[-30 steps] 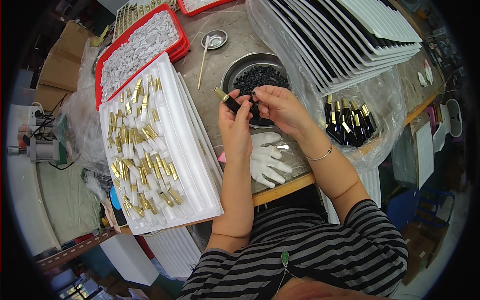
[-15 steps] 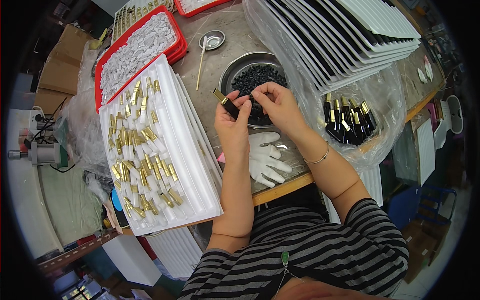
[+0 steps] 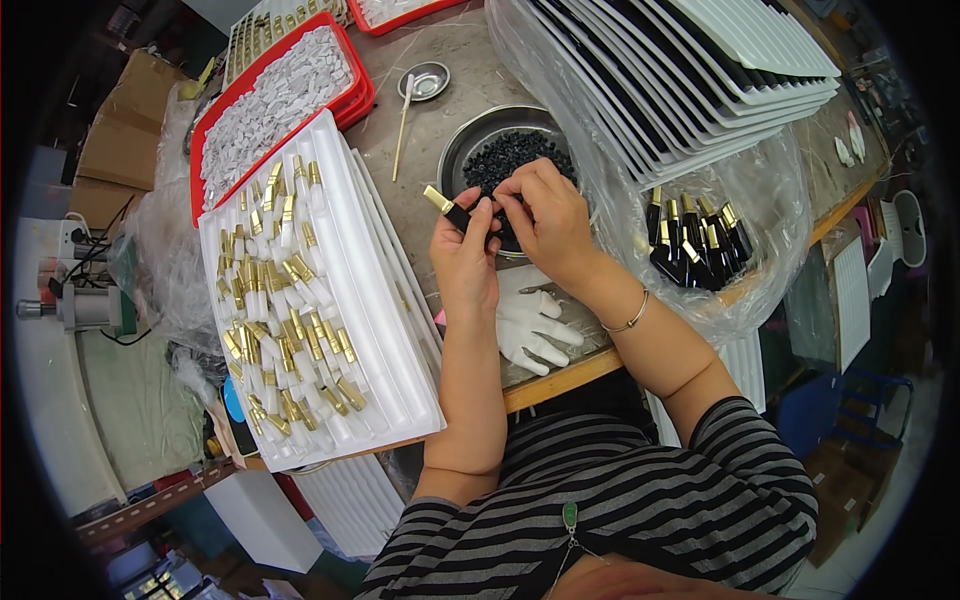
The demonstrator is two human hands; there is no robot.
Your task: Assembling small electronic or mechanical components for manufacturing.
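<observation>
My left hand [image 3: 466,255] is closed around a slim black cosmetic tube with a gold end [image 3: 438,199]; the gold end points up and left. Against the tube's other end, my right hand [image 3: 548,215] has its thumb and fingertips pinched together. Whatever lies between those fingertips is hidden. Just beyond both hands stands a round steel bowl [image 3: 452,150] holding many small black pieces [image 3: 515,158]. A white glove [image 3: 535,325] lies on the table below my right wrist.
On the left, a white ribbed tray [image 3: 390,400] bears many gold-and-white tubes, beside a red tray [image 3: 196,165] of small pale pieces. Black-and-gold tubes [image 3: 700,240] lie on plastic film at right, under stacked white trays [image 3: 690,90]. A small steel dish [image 3: 432,82] and stick [image 3: 403,130] lie farther back.
My right hand has shifted slightly left, its fingers curling closer to the tube's end. The tube in my left hand has tilted a little, its gold end showing brighter.
</observation>
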